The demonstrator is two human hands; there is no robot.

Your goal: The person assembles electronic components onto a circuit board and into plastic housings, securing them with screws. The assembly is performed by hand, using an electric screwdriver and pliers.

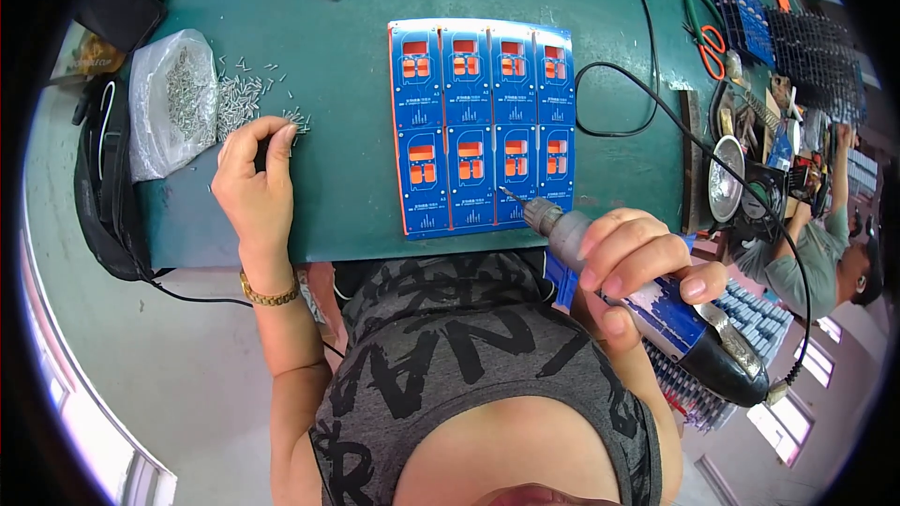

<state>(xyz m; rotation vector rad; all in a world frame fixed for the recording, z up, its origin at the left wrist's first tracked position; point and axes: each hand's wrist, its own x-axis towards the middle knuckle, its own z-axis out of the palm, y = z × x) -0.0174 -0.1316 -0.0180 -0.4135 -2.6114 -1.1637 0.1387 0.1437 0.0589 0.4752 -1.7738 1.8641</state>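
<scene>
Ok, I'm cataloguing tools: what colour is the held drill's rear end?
The drill has a black rear end, shown in the head view.

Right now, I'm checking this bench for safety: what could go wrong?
The right hand holds the power driver with its bit pointing at the blue panel; a slip might scratch it.
Loose screws lie outside the bag, near the left hand, and could scatter.
The cord loops beside the panel and might snag.

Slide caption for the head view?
Left hand at loose metal screws by a plastic bag; right hand holds a corded power driver, bit over a blue circuit-board panel.
</scene>
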